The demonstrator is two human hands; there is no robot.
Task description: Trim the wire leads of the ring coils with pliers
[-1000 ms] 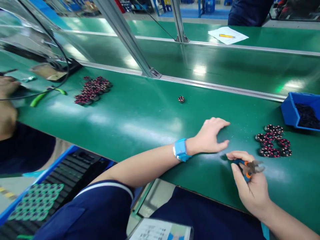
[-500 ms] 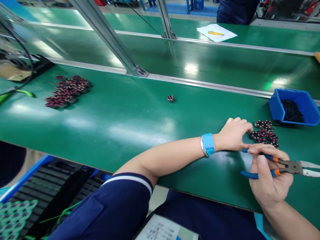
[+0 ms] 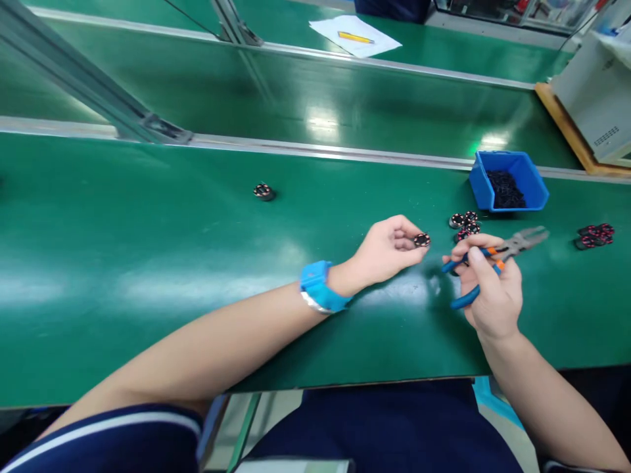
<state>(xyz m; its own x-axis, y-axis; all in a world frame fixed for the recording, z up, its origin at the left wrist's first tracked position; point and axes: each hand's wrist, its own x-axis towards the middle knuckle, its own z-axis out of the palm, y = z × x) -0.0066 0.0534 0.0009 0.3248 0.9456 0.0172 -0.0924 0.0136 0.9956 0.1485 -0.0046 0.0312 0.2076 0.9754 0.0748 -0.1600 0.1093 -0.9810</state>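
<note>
Between the thumb and fingers of my left hand [image 3: 389, 248] is a small round wire-wound motor coil [image 3: 422, 240], dark with copper-coloured spots around its top. My right hand [image 3: 493, 289] holds blue-and-orange-handled pliers [image 3: 517, 244], their jaws pointing up to the right and away from the coil. Just beyond the right hand stands a small cluster of similar coils [image 3: 463, 223], partly hidden by its fingers. One lone coil [image 3: 263, 191] sits farther left on the green table [image 3: 197, 230].
A blue bin [image 3: 535, 190] with small black pieces stands behind the cluster. More coils [image 3: 595, 235] lie at the right. A metal rail [image 3: 315, 151] and a slanted post [image 3: 98, 79] border the table's back. Beyond are paper [image 3: 325, 29], a yellow pen [image 3: 355, 37] and a grey cabinet [image 3: 596, 92].
My left hand has come away from the cluster with one coil in its fingers. The pliers remain in my right hand, tilted more upward. The view has swung right, showing more coils there.
</note>
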